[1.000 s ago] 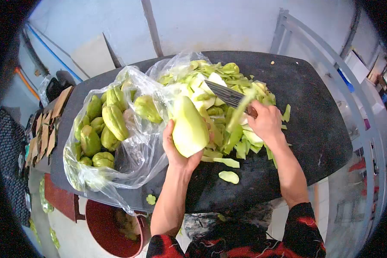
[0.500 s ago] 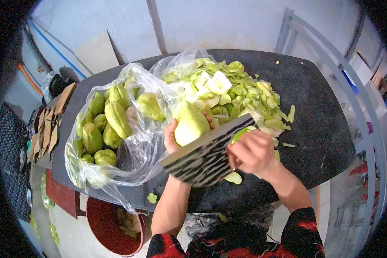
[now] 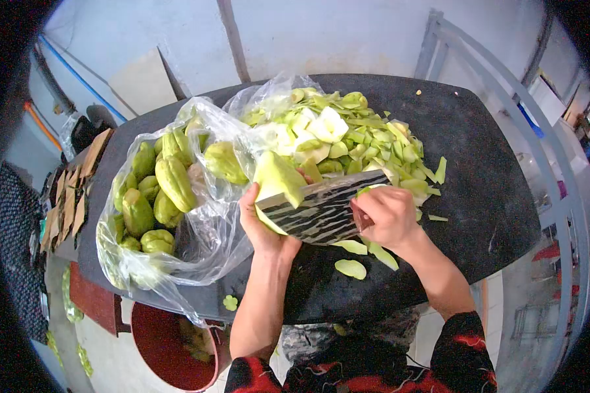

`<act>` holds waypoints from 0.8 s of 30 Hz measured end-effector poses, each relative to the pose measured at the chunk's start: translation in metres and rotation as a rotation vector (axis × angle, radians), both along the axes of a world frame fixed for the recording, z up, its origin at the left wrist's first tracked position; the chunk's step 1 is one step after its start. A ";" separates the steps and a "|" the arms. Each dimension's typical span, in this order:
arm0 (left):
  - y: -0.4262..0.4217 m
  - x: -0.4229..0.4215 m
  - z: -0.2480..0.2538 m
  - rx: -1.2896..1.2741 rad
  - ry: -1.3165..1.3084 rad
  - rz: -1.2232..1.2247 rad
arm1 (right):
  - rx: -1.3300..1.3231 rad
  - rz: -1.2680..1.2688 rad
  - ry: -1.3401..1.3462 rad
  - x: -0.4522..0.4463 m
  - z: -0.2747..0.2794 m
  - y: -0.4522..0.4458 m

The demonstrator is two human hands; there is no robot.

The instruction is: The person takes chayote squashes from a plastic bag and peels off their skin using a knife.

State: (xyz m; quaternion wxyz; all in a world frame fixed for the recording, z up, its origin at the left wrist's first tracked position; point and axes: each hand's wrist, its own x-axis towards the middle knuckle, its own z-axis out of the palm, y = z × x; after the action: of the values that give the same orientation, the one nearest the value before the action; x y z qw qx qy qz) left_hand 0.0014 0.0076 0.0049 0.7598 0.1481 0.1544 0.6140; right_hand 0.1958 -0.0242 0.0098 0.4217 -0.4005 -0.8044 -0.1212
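My left hand (image 3: 266, 234) is closed around a partly peeled chayote (image 3: 276, 177), held above the table's near side. In my right hand (image 3: 392, 215) is a broad cleaver (image 3: 318, 211) with a dark-and-pale striped blade. The blade lies against the chayote's lower side, its wide end cutting into or touching it. Under the cleaver, fresh peel slices (image 3: 351, 269) lie on the dark table. Just beyond my hands is a heap of green peelings (image 3: 373, 147), with pale peeled pieces (image 3: 328, 126) on top.
A clear plastic bag (image 3: 206, 245) of whole chayotes (image 3: 175, 182) lies open on the table's left. The dark table (image 3: 485, 196) has a rounded edge. Below its front left stands a red bucket (image 3: 170, 350). A grey metal rail (image 3: 550, 144) runs along the right.
The cleaver has turned and now meets the chayote instead of passing in front of it. More cut slices show on the table beneath the blade.
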 end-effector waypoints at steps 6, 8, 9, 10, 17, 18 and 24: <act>0.005 -0.008 -0.007 0.123 -0.012 -0.108 | -0.045 0.023 0.008 -0.008 0.013 -0.014; -0.005 -0.006 0.001 0.090 0.084 -0.033 | -0.091 0.057 0.045 -0.005 0.011 -0.014; -0.006 -0.005 0.004 0.082 0.099 -0.002 | -0.149 -0.006 0.023 0.003 0.003 -0.008; -0.003 -0.007 -0.001 0.093 0.080 -0.015 | -0.175 -0.040 0.036 0.011 -0.006 -0.002; -0.009 -0.006 -0.010 0.190 -0.034 -0.137 | -0.131 -0.016 0.003 -0.003 0.011 -0.011; -0.011 -0.003 -0.009 0.097 -0.026 -0.111 | -0.083 -0.030 0.009 -0.002 0.007 -0.006; -0.003 -0.007 -0.010 0.126 0.156 -0.119 | -0.236 -0.156 0.051 0.021 -0.004 0.011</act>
State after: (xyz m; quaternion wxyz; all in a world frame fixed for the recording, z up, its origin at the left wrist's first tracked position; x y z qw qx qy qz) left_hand -0.0051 0.0042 -0.0056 0.7697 0.2519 0.1652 0.5629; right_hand 0.2166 -0.0132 0.0054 0.3810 -0.5116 -0.7686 -0.0479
